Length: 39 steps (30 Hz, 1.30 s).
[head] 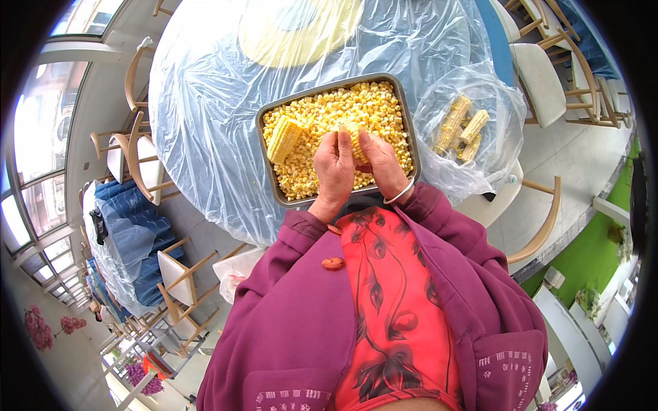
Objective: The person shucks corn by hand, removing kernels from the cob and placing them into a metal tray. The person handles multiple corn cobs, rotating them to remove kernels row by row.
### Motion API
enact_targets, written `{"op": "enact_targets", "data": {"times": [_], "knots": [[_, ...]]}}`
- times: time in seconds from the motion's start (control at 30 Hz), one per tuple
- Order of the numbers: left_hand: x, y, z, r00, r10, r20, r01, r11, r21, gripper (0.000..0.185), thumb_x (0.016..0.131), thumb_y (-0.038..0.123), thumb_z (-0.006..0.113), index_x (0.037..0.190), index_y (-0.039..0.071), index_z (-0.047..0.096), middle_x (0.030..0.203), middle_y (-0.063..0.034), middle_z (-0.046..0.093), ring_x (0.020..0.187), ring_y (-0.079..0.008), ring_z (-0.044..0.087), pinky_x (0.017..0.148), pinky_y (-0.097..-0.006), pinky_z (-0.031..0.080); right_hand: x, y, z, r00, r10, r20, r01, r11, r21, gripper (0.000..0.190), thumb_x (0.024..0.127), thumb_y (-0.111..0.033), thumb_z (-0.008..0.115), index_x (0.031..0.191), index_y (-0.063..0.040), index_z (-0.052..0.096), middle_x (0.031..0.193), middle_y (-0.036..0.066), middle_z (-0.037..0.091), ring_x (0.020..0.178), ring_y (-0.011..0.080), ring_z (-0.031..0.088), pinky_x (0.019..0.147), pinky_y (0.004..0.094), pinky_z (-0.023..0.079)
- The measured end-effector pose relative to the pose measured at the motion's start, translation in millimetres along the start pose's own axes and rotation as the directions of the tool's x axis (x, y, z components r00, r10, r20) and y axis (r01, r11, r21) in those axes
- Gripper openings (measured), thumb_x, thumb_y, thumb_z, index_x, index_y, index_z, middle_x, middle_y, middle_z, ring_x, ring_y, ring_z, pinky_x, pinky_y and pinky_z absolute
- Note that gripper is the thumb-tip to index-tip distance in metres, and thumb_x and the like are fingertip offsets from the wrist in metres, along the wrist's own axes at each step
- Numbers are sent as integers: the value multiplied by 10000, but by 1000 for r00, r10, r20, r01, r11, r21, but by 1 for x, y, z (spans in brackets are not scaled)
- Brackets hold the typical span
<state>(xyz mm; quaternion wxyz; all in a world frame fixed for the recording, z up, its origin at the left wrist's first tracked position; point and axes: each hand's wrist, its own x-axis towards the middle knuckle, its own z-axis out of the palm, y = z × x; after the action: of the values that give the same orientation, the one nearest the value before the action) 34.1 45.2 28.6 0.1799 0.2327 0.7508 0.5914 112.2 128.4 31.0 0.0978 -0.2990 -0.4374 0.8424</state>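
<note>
Over a rectangular metal tray (416, 149) full of loose corn kernels (329, 105), my left hand (334, 162) and my right hand (384, 160) come together around an ear of corn (356, 139). Both thumbs press on its far end, and my fingers hide much of it. A bangle circles my right wrist. Another piece of corn (284, 139), with its rows of kernels on, rests on the loose kernels at the tray's left side. To the right of the tray, a clear plastic bag (437, 110) lies open with several stripped corncobs (454, 123) inside.
Clear plastic sheeting (205, 118) covers the round table (195, 169) under the tray. A chair (534, 221) stands close on my right, and more chairs (139, 154) stand on the left. Another covered table (128, 246) is farther left, near the windows.
</note>
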Motion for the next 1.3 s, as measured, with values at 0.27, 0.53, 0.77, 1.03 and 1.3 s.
{"op": "enact_targets", "data": {"times": [0.27,0.53,0.77,1.03,1.3], "knots": [[-1,-5,-4,988,-137,75,150,964,-218,339,1005,303,473,868,7,563,707,-3,521,650,-83,431,570,-276,400,-5,-1,2,999,12,44,-11,1000,-29,522,982,-537,365,824,-78,558,651,-31,473,507,53,393,449,218,298],[-7,1,0,999,-38,-29,32,981,-190,368,1026,320,407,851,35,560,759,33,530,701,-48,435,624,-229,395,-11,-7,8,998,-8,67,13,997,-77,459,1008,-465,360,901,-66,561,741,-37,483,591,40,435,483,205,370],[-8,-3,-6,995,71,-64,-71,997,-3,375,1027,273,380,875,-5,580,737,-108,598,644,-200,551,597,-331,451,-13,-5,12,998,26,63,-23,998,-55,448,1013,-443,360,977,-55,582,765,-40,513,605,37,441,495,204,376],[-7,-7,-5,990,94,-107,-73,981,179,363,1012,236,376,809,-10,549,697,-208,570,629,-398,554,555,-427,428,-13,-3,15,1000,2,29,-1,999,-51,457,1017,-428,357,1035,-33,585,818,-34,529,644,39,451,511,215,393],[-8,2,-7,997,46,-64,-48,998,-30,383,1016,295,399,834,-8,547,703,-140,565,624,-239,554,554,-378,423,-11,1,11,998,39,52,-38,999,-11,468,1002,-474,366,976,-61,583,702,-37,506,528,44,411,455,198,315]]}}
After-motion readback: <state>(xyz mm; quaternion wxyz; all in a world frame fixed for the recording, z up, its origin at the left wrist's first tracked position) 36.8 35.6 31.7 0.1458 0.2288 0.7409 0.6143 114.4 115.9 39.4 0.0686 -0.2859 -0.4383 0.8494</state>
